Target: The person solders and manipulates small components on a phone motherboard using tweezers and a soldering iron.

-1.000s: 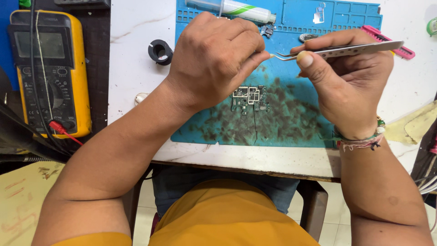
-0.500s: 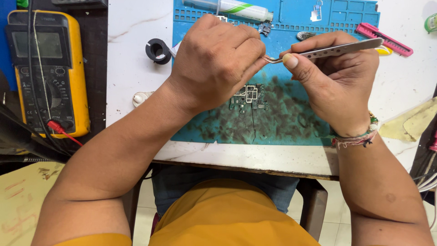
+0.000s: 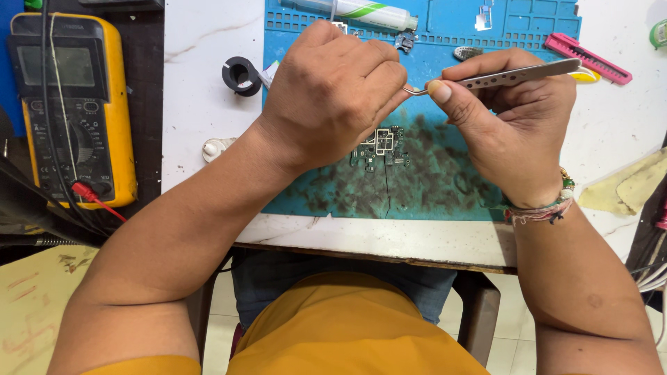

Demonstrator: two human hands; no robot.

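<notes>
My right hand (image 3: 511,118) grips metal tweezers (image 3: 517,73), their tips pointing left into my left hand (image 3: 330,94). The left hand's fingers are curled closed around the tweezer tips; whatever small part they pinch is hidden. Both hands hover over a blue work mat (image 3: 445,187) smeared with dark residue. A small circuit board (image 3: 380,146) lies on the mat just below the hands, touched by neither.
A yellow multimeter (image 3: 73,104) with a red lead sits at the left. A black ring (image 3: 241,74) and white tube (image 3: 361,10) lie near the mat's top. A pink tool (image 3: 589,58) lies at the right, and a beige cloth (image 3: 625,187) at the table's right edge.
Both hands have drifted slightly left and down together over the mat. The tweezers stay held and the tips remain in the left hand's fingers.
</notes>
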